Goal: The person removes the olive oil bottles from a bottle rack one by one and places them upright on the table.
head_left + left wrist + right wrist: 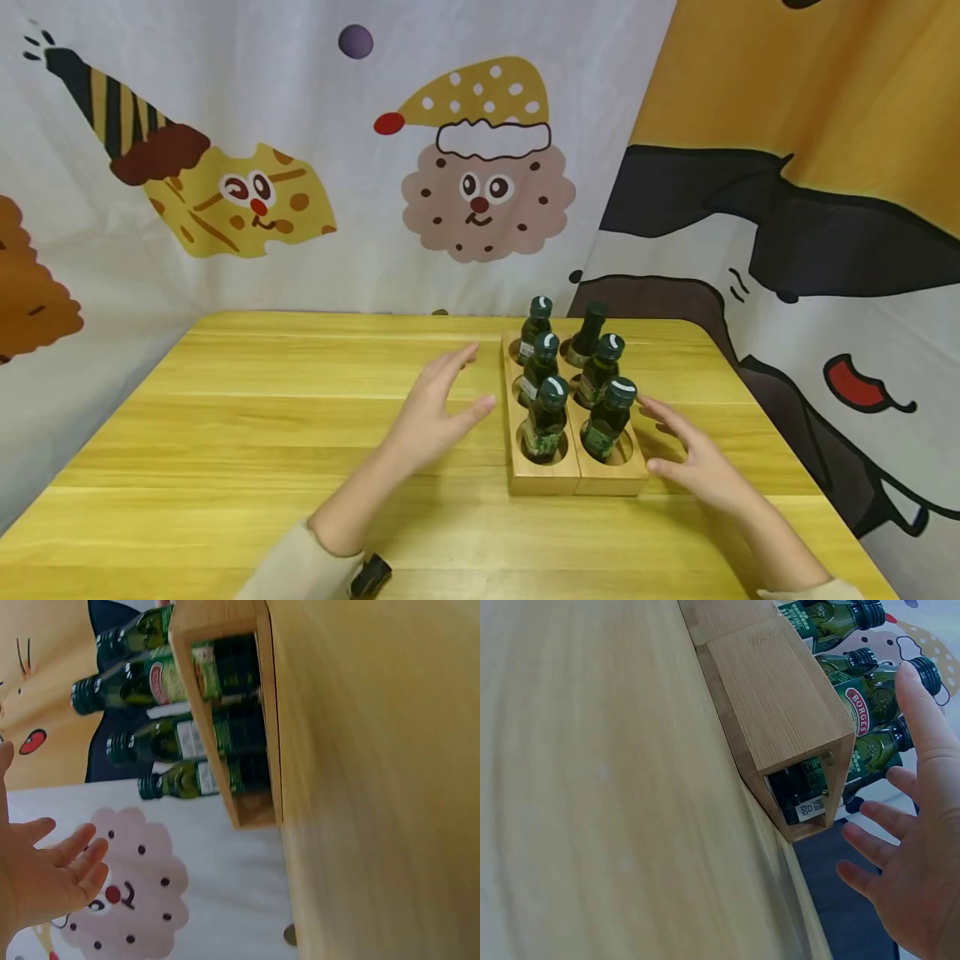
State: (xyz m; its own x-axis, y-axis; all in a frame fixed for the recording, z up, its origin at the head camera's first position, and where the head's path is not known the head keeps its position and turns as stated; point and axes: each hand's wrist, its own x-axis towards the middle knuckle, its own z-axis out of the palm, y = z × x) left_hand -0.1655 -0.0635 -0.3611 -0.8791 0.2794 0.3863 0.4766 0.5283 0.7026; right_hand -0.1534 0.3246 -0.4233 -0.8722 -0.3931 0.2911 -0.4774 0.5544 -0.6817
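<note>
Several small dark green glass bottles (547,421) with green screw caps stand in two rows in a wooden bottle rack (543,482). The rack is made of two narrow blocks set side by side, with round holes on top. One far-right bottle (586,335) leans in its hole. My left hand (431,408) hovers left of the rack, apart from it, fingers spread and holding nothing. Close to the rack's right side, my right hand (701,468) has its fingers extended and nothing in its grasp. In the right wrist view a red label (857,710) shows on one bottle.
The rack stands on a light wooden table (225,433), right of its middle. Behind hangs a curtain (300,100) printed with cartoon figures, which continues along the right side. A small black object (370,577) shows by the left sleeve (307,567).
</note>
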